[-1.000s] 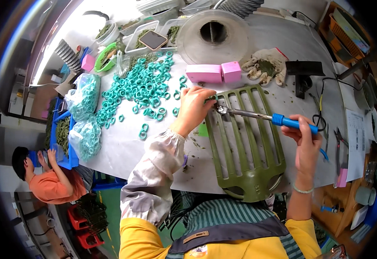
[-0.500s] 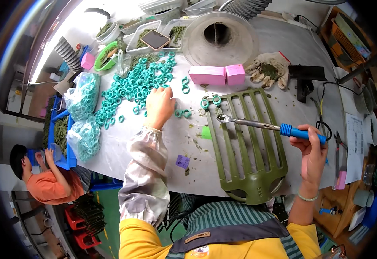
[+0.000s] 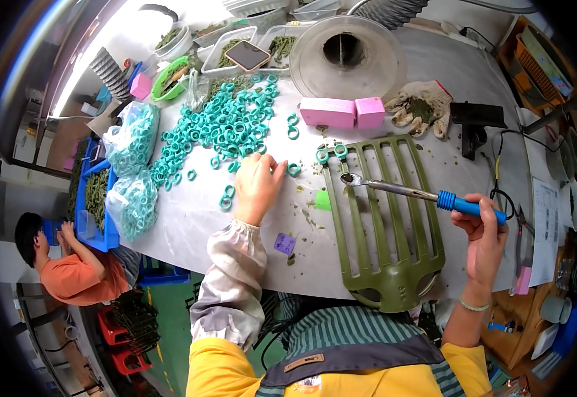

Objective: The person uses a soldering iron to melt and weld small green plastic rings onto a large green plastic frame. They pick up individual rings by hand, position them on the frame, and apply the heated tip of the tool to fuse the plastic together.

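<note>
the grey surface [image 3: 315, 264] carries the olive slotted frame [image 3: 394, 278], best kept still. the teal ring heap [image 3: 229, 119] lies just beyond the left hand [image 3: 256, 188], its fingers loosely bent, any hold impossible to tell. the right hand [image 3: 485, 239] has fingers curled round the blue-handled tool [image 3: 420, 192]; its cupped tip [image 3: 349, 178] should stay level, clear of two rings [image 3: 340, 157] at the frame's far-left corner.
</note>
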`<state>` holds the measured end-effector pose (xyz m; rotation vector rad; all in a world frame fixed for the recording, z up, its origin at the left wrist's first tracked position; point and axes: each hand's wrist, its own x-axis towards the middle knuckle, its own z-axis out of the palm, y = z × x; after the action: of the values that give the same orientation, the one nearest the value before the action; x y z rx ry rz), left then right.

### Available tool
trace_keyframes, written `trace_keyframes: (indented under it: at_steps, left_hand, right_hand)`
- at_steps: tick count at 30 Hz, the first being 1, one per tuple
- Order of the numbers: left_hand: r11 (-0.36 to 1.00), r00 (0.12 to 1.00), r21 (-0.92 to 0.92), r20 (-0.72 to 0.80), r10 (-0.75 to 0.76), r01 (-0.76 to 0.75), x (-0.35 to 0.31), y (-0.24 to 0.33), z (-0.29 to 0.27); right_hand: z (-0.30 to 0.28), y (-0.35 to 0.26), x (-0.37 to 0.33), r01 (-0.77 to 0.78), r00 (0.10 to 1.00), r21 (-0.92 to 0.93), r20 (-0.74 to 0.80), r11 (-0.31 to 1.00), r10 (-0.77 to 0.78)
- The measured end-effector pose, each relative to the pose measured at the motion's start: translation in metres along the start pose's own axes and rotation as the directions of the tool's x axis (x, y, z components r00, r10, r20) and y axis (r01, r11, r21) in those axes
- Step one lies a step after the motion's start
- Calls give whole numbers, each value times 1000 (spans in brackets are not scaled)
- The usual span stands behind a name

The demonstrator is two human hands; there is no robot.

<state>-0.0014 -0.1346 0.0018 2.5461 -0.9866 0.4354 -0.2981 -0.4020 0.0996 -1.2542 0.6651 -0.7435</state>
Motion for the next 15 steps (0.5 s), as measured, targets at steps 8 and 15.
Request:
trace_keyframes:
  at_steps: [8,15]
  left_hand:
    - [693,939,-639,296,-178,333,18,23,-23]
    - [648,948,-750,288,136,135,44,92,-18]
  right_hand:
    - [-8,-1,-1,16,999,-2,-29,1000,-16]
    - [-15,1,6,53,995,-20,-80,998,-54]
